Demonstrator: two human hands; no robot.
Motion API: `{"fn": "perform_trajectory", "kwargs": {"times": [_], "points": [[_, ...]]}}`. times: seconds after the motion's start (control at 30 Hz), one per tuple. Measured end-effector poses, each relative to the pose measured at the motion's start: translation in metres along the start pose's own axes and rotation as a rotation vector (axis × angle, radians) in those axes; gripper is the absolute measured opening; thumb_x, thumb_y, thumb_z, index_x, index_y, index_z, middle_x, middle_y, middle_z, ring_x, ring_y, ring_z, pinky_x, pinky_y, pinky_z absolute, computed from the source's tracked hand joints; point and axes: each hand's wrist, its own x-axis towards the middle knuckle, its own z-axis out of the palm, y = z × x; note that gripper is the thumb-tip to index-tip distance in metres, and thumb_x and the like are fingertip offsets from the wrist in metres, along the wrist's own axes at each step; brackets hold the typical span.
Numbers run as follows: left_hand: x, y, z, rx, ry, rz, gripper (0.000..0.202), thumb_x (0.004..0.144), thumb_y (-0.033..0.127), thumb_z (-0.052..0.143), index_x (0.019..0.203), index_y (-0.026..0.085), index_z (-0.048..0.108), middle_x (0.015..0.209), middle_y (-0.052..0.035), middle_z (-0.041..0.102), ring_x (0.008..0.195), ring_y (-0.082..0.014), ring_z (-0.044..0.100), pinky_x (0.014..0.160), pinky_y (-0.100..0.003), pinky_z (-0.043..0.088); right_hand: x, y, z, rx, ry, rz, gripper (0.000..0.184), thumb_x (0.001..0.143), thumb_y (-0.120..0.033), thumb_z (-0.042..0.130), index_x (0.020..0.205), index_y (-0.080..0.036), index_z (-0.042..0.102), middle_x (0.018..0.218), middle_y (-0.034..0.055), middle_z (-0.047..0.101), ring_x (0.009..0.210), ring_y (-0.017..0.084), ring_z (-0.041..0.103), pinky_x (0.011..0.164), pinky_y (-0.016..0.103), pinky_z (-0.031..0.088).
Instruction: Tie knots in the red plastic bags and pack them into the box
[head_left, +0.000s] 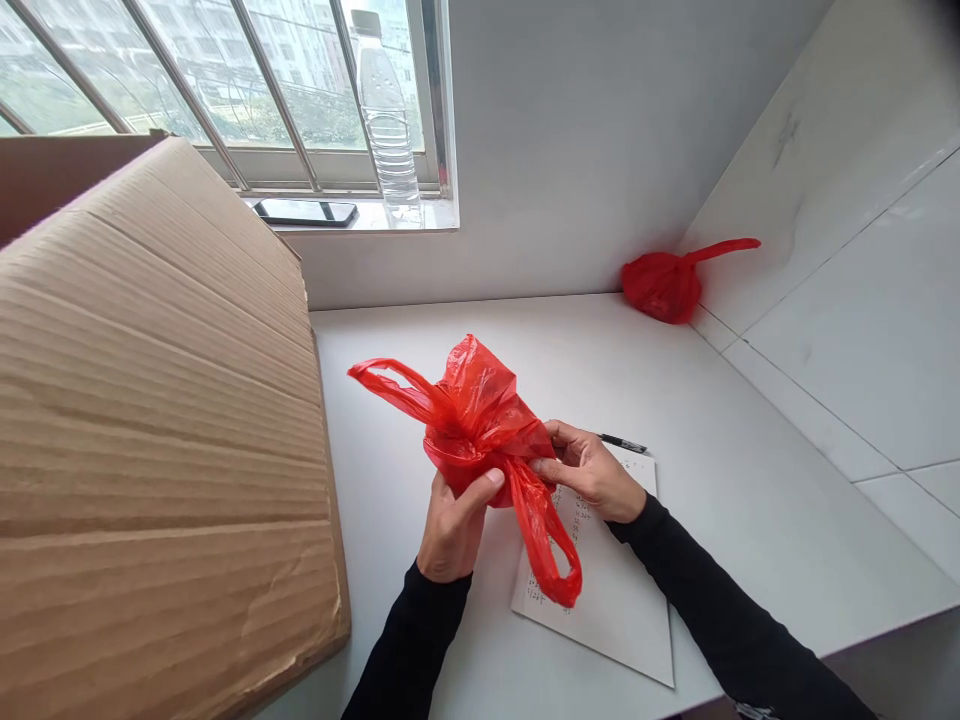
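Observation:
A red plastic bag [480, 400], gathered at its middle with two handle loops sticking out, is held between my hands above the table. My left hand [455, 520] grips its near side, thumb on top. At the bag's right edge, my right hand [592, 470] pinches the plastic between thumb and fingers. One loop points to the upper left; the other hangs down toward me. What the bag contains is hidden. Below it lies a notepad [615, 600] with handwritten lines, partly covered by the bag and my right hand. A black pen [624, 443] rests at the notepad's top edge.
A large open cardboard box [172, 450] fills the left side. Another red plastic bag [661, 288] sits in the far right corner against the wall. On the window sill are a phone [304, 212] and a clear water bottle [390, 130]. The white table [750, 520] ends at the lower right.

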Motion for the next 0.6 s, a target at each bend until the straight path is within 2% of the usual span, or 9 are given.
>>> {"fn": "perform_trajectory", "kwargs": {"times": [0.07, 0.13, 0.2, 0.27, 0.33, 0.4, 0.5, 0.53, 0.6], "points": [[-0.001, 0.005, 0.002, -0.086, 0.022, 0.004, 0.033, 0.079, 0.031, 0.074, 0.110, 0.021, 0.064, 0.107, -0.0065, 0.070, 0.098, -0.0257, 0.066, 0.086, -0.037, 0.052, 0.000, -0.001, 0.003, 0.044, -0.016, 0.029, 0.023, 0.089, -0.036, 0.069, 0.107, -0.022, 0.064, 0.095, 0.0023, 0.066, 0.077, 0.014, 0.062, 0.068, 0.025, 0.053], [0.000, 0.006, 0.000, -0.096, 0.064, -0.023, 0.031, 0.078, 0.031, 0.076, 0.105, 0.020, 0.066, 0.103, -0.0064, 0.072, 0.096, -0.0267, 0.068, 0.087, -0.039, 0.053, 0.000, -0.002, 0.006, 0.110, -0.004, 0.051, 0.035, 0.091, -0.043, 0.064, 0.121, -0.025, 0.059, 0.112, 0.0055, 0.066, 0.093, 0.018, 0.065, 0.080, 0.030, 0.054], [0.000, 0.004, -0.003, -0.037, 0.032, -0.072, 0.029, 0.076, 0.030, 0.078, 0.100, 0.017, 0.067, 0.098, -0.0075, 0.073, 0.092, -0.0280, 0.069, 0.087, -0.040, 0.053, -0.001, -0.001, 0.008, 0.156, 0.033, 0.047, 0.044, 0.092, -0.048, 0.061, 0.130, -0.027, 0.053, 0.129, 0.0077, 0.061, 0.108, 0.021, 0.063, 0.091, 0.035, 0.053], [-0.003, 0.000, -0.005, 0.075, -0.038, -0.082, 0.029, 0.077, 0.031, 0.078, 0.098, 0.014, 0.067, 0.097, -0.0097, 0.073, 0.092, -0.0286, 0.069, 0.088, -0.041, 0.052, -0.004, 0.001, 0.010, 0.152, 0.079, 0.036, 0.042, 0.091, -0.047, 0.063, 0.126, -0.026, 0.055, 0.129, 0.0081, 0.062, 0.111, 0.024, 0.063, 0.095, 0.037, 0.052], [-0.007, -0.005, -0.006, 0.196, -0.066, -0.018, 0.031, 0.078, 0.031, 0.076, 0.102, 0.013, 0.065, 0.102, -0.0116, 0.072, 0.095, -0.0283, 0.067, 0.091, -0.041, 0.051, -0.008, 0.007, 0.009, 0.132, 0.144, 0.052, 0.035, 0.089, -0.044, 0.067, 0.118, -0.027, 0.058, 0.118, 0.0073, 0.068, 0.106, 0.025, 0.066, 0.092, 0.037, 0.053], [-0.013, -0.010, -0.008, 0.257, -0.028, 0.106, 0.047, 0.081, 0.030, 0.073, 0.121, 0.015, 0.056, 0.116, -0.0131, 0.067, 0.107, -0.0290, 0.063, 0.098, -0.043, 0.047, -0.011, 0.014, 0.006, 0.129, 0.227, 0.106, 0.034, 0.087, -0.045, 0.069, 0.115, -0.031, 0.057, 0.110, 0.0063, 0.071, 0.099, 0.027, 0.068, 0.082, 0.038, 0.056], [-0.023, -0.013, -0.010, 0.428, 0.125, 0.243, 0.073, 0.082, 0.026, 0.072, 0.144, 0.021, 0.035, 0.137, -0.0152, 0.053, 0.127, -0.0287, 0.050, 0.109, -0.043, 0.038, -0.013, 0.025, 0.000, 0.128, 0.271, 0.195, 0.040, 0.083, -0.048, 0.071, 0.119, -0.037, 0.057, 0.113, 0.0118, 0.070, 0.099, 0.031, 0.069, 0.072, 0.041, 0.057], [-0.026, -0.013, -0.010, 0.508, 0.181, 0.273, 0.068, 0.083, 0.026, 0.069, 0.143, 0.022, 0.037, 0.140, -0.0154, 0.048, 0.131, -0.0289, 0.045, 0.111, -0.043, 0.035, -0.013, 0.028, 0.000, 0.128, 0.277, 0.208, 0.042, 0.081, -0.049, 0.072, 0.119, -0.039, 0.059, 0.115, 0.0143, 0.068, 0.101, 0.032, 0.068, 0.072, 0.042, 0.057], [-0.033, -0.012, -0.005, 0.663, 0.268, 0.284, 0.043, 0.087, 0.032, 0.064, 0.128, 0.022, 0.054, 0.136, -0.0158, 0.048, 0.132, -0.0304, 0.042, 0.110, -0.044, 0.033, -0.013, 0.031, 0.000, 0.125, 0.292, 0.212, 0.042, 0.078, -0.049, 0.074, 0.118, -0.042, 0.062, 0.118, 0.0184, 0.066, 0.105, 0.034, 0.067, 0.071, 0.044, 0.055]]}}
